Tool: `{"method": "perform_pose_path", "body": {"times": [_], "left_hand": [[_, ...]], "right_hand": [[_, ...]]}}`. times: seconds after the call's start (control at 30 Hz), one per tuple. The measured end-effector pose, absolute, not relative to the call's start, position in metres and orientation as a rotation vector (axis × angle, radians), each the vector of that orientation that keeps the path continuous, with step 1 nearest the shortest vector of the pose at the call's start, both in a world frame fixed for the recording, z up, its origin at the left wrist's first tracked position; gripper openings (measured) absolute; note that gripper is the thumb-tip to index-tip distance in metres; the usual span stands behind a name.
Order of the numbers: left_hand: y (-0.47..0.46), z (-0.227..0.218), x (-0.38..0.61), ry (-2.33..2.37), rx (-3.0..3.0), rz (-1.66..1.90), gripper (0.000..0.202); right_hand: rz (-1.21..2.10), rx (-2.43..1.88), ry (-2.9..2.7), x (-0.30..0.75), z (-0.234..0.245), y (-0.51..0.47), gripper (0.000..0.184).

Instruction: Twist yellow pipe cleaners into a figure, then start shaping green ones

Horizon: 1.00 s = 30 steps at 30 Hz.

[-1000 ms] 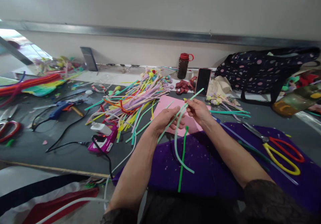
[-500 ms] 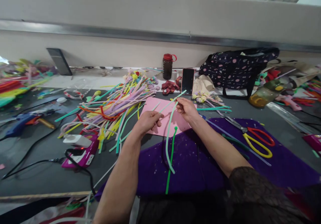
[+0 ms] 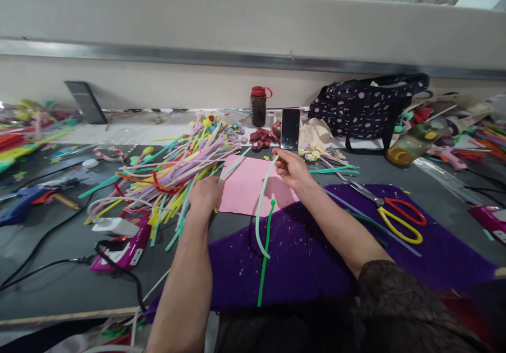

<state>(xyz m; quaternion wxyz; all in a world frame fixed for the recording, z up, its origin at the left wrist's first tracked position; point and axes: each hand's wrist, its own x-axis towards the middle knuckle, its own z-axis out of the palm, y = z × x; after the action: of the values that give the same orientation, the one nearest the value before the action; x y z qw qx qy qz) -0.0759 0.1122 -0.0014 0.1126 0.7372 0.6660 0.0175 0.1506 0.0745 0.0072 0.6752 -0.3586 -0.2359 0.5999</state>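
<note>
My right hand pinches the top end of a pale mint-green pipe cleaner, which hangs in a curve over the pink sheet and the purple cloth. My left hand is closed at the sheet's left edge, beside the pile of pipe cleaners. A second pale green pipe cleaner sticks out from it toward the upper right; its fingertips are mostly hidden. Behind the hanging strip, a bright green pipe cleaner with a small knobbed top lies across sheet and cloth.
Scissors with red and yellow handles lie on the cloth at right. A phone, a red-lidded bottle and a patterned bag stand at the back. At left are a blue glue gun and a magenta power strip with cables.
My left hand has moved left, away from my right hand, with one pale green pipe cleaner. My right hand still pinches the curved one. The view has shifted slightly.
</note>
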Motion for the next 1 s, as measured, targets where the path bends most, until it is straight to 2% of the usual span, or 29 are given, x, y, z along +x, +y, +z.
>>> {"method": "perform_pose_path", "body": {"times": [0.07,0.13,0.2,0.23,0.3,0.4,0.6,0.73,0.83,1.0], "left_hand": [[0.109,0.001,-0.075,2.039,2.17,0.137,0.034],[0.102,0.006,-0.071,2.054,2.221,0.432,0.043],[0.093,0.013,-0.062,1.865,2.154,0.76,0.045],[0.087,0.017,-0.057,1.69,2.017,0.814,0.045],[0.077,0.024,-0.048,1.228,1.697,0.741,0.055],[0.065,0.029,-0.039,0.828,1.357,0.534,0.069],[0.059,0.027,-0.039,0.719,1.312,0.496,0.037],[0.058,0.024,-0.035,0.778,1.271,0.47,0.039],[0.06,0.021,-0.032,0.833,1.274,0.458,0.032],[0.066,0.014,-0.034,0.871,1.265,0.526,0.025]], "right_hand": [[1.348,-0.789,-0.514,0.151,0.013,0.072,0.003],[1.365,-0.762,-0.49,0.152,0.021,0.069,0.004],[1.398,-0.721,-0.481,0.152,0.03,0.064,0.005],[1.41,-0.703,-0.488,0.152,0.034,0.062,0.005],[1.407,-0.695,-0.515,0.151,0.038,0.06,0.006],[1.34,-0.757,-0.551,0.149,0.034,0.062,0.005],[1.233,-0.91,-0.628,0.151,0.009,0.074,0.004],[1.286,-1.005,-0.796,0.14,0.0,0.069,0.009],[1.374,-1.048,-0.95,0.133,-0.002,0.064,0.016],[1.401,-1.059,-0.82,0.143,-0.001,0.069,0.033]]}}
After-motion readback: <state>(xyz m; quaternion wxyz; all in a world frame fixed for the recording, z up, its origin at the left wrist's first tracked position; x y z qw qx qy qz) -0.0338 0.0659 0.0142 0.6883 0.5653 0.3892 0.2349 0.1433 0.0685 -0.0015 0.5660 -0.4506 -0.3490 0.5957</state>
